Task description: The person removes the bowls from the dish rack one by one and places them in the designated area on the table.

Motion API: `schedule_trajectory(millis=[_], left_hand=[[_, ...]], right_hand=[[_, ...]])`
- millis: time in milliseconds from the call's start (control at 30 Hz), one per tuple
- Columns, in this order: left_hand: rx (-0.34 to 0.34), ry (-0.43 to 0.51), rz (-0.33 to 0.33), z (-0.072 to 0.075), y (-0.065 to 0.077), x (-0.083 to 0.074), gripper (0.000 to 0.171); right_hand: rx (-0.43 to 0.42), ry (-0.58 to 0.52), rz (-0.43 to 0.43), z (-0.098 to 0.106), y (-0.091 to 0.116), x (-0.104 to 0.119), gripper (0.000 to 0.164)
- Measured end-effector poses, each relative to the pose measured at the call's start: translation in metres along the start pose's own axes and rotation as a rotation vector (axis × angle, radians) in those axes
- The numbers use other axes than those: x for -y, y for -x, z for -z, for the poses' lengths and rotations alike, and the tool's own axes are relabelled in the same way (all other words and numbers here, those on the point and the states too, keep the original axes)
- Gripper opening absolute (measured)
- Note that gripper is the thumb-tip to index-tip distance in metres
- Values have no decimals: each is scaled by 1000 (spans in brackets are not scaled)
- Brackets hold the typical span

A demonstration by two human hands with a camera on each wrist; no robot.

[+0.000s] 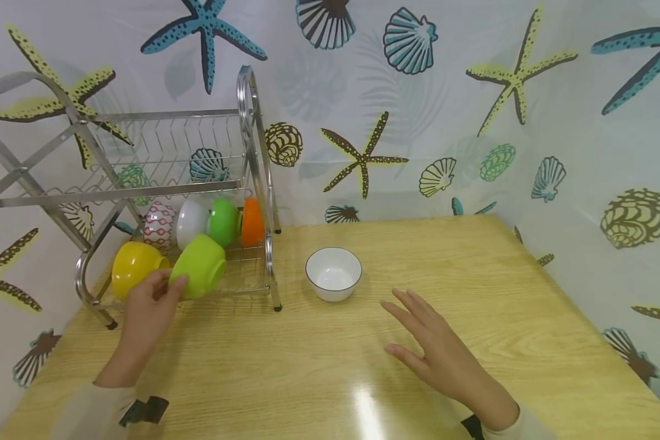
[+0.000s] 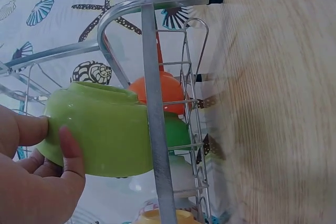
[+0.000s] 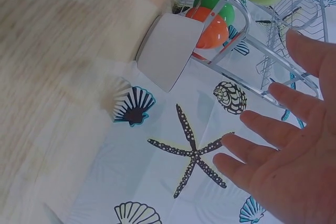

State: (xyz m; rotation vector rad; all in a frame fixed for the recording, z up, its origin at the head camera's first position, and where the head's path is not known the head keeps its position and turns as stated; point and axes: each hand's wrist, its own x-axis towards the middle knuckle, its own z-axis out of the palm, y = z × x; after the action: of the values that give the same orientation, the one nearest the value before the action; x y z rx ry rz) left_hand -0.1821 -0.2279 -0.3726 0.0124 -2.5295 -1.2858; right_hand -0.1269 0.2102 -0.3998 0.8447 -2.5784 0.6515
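My left hand (image 1: 151, 311) pinches the rim of a lime-green bowl (image 1: 199, 267), which is tilted on its side at the front of the lower tier of a metal dish rack (image 1: 271, 256). In the left wrist view the thumb and fingers grip the bowl's edge (image 2: 100, 135), and part of the rack's frame crosses in front of it. A yellow bowl (image 1: 134, 269) lies just left of that hand. My right hand (image 1: 440, 354) hovers over the table with fingers spread, holding nothing. Beyond it, a white bowl with a dark rim (image 1: 333, 272) stands upright on the table.
Behind the lime bowl, the lower tier holds a red-patterned bowl (image 1: 159, 225), a white bowl (image 1: 191, 223), a green bowl (image 1: 223, 221) and an orange bowl (image 1: 252, 223). An upper wire tier (image 1: 165, 153) is above them. Patterned cloth (image 1: 456, 110) hangs behind the wooden table (image 1: 429, 263).
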Motion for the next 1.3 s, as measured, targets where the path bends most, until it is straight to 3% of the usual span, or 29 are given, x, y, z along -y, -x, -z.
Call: schedule_trajectory(millis=[200, 400, 733, 933, 1067, 1200, 1300], left_hand=[[-82, -49, -194, -4, 10, -1, 26], [-153, -97, -347, -7, 16, -4, 14], [-250, -220, -638, -14, 23, -12, 31], [-243, -266, -681, -17, 29, -24, 32], [-216, -284, -727, -20, 33, -28, 17], [-193, -288, -786, -23, 37, -31, 48], [-178, -277, -811, -24, 39, -33, 50]], right_hand=[[-14, -10, 20, -3, 0, 0, 67], [-17, -14, 26, -7, 0, 1, 68], [3, -12, 24, -8, -1, 3, 68], [11, -11, 21, -8, -1, 4, 68], [21, -16, 16, -8, -2, 4, 67], [35, -22, 11, -9, -2, 5, 67], [43, -24, 9, -10, -2, 5, 67]])
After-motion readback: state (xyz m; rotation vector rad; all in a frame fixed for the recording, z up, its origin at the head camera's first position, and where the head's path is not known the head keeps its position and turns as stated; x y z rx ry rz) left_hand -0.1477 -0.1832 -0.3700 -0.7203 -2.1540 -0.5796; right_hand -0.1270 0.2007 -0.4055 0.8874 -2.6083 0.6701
